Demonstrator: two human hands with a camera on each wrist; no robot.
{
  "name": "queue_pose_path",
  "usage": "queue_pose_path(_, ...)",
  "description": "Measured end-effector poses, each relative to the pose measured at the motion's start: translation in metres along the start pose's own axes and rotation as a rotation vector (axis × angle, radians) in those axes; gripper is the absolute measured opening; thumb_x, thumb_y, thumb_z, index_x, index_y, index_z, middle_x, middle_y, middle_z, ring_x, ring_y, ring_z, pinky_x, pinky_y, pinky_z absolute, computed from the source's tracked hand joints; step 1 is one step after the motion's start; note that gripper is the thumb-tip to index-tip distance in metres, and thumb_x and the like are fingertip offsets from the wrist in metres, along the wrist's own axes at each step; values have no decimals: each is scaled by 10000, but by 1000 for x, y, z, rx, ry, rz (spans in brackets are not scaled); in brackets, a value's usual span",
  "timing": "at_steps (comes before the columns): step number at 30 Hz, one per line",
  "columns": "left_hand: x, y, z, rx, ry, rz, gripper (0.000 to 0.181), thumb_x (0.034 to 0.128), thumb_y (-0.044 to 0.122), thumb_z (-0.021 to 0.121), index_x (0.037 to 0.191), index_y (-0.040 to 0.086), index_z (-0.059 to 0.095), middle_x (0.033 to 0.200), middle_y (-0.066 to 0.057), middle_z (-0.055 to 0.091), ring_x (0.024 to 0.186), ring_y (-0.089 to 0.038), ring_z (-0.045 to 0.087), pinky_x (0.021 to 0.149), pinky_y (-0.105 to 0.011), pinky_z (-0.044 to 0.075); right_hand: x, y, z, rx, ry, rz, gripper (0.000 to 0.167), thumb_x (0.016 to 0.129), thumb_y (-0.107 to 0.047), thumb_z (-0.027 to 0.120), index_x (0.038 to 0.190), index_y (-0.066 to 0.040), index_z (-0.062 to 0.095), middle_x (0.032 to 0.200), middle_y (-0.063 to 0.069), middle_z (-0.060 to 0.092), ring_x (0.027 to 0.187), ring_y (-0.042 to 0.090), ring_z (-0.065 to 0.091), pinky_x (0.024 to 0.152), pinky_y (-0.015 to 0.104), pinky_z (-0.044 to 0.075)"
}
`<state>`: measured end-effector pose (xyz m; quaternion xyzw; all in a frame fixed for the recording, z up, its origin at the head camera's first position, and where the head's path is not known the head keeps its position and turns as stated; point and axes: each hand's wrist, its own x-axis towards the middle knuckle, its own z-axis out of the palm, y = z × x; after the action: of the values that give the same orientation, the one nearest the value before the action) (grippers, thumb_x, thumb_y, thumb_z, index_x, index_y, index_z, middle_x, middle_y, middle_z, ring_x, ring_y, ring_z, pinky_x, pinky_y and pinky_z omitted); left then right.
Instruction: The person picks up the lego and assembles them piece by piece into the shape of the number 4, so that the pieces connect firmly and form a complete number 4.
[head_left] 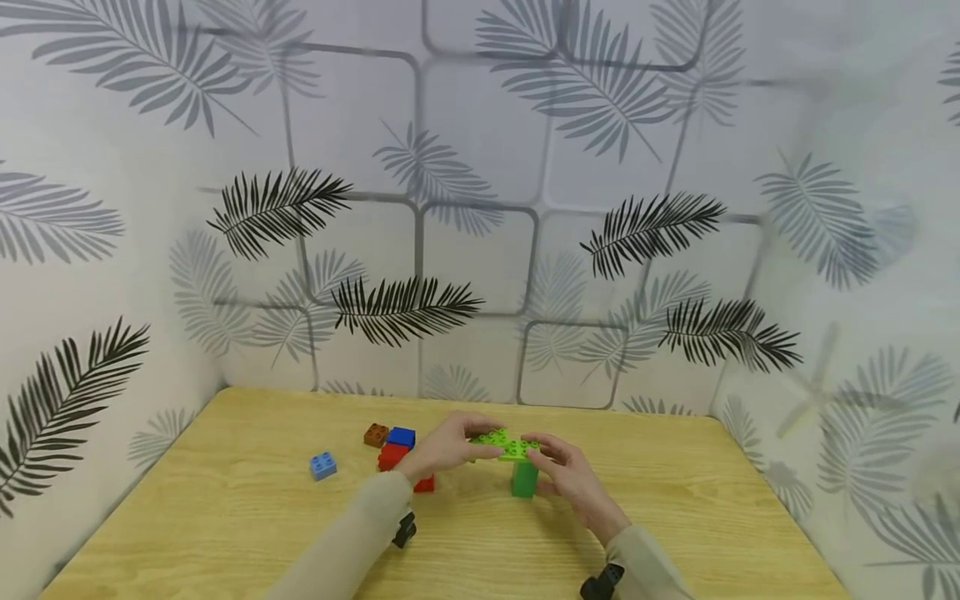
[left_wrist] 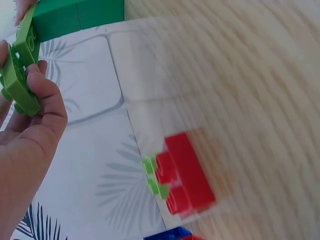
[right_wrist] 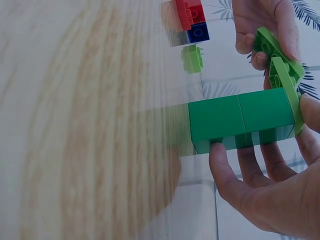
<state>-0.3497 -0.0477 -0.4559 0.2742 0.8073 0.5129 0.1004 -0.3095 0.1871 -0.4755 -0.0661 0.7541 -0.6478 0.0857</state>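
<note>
My left hand [head_left: 446, 448] pinches a lime plate [left_wrist: 19, 85] between thumb and fingers. This plate is tilted and meets, or nearly meets, a second lime plate [right_wrist: 286, 92], which sits on top of two stacked green blocks [right_wrist: 242, 119]. The green stack [head_left: 525, 480] stands upright on the table in the head view. My right hand [head_left: 576, 482] grips the stack from the right, its fingertips along the green side and its thumb [right_wrist: 310, 111] at the upper lime plate. Whether the two plates are joined, I cannot tell.
Left of my hands on the wooden table [head_left: 247, 492] are red bricks [head_left: 393, 456], a dark blue brick [head_left: 401, 436], a brown brick [head_left: 376, 434] and a light blue brick [head_left: 323, 466]. A small lime piece [right_wrist: 192, 59] lies beyond the stack. A patterned wall [head_left: 480, 250] rises behind.
</note>
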Motion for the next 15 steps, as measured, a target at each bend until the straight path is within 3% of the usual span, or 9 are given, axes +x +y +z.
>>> queue_pose_path(4, 2, 1, 5, 15, -20, 22, 423, 919, 322, 696, 1324, 219, 626, 1289, 2, 641, 936, -175, 617, 775, -519, 545, 0, 1, 1, 6, 0, -5, 422, 996, -288, 582, 1380, -116, 555, 1418, 196, 471, 1126, 199, 585, 899, 449, 548)
queue_pose_path(11, 9, 2, 10, -3, -24, 22, 390, 950, 358, 647, 1304, 193, 644, 1180, -8, 676, 906, -392, 657, 733, -441, 571, 0, -1, 2, 4, 10, -1, 411, 1003, -278, 571, 1386, -130, 550, 1379, 181, 499, 1113, 215, 604, 913, 475, 539)
queue_pose_path(15, 10, 4, 14, -26, -11, 19, 385, 961, 360, 630, 1290, 159, 656, 1195, -36, 682, 888, -338, 692, 720, -365, 587, -1, -1, 1, -1, 17, 6, 405, 1001, -288, 573, 1376, -136, 559, 1322, 158, 536, 1105, 223, 605, 910, 484, 539)
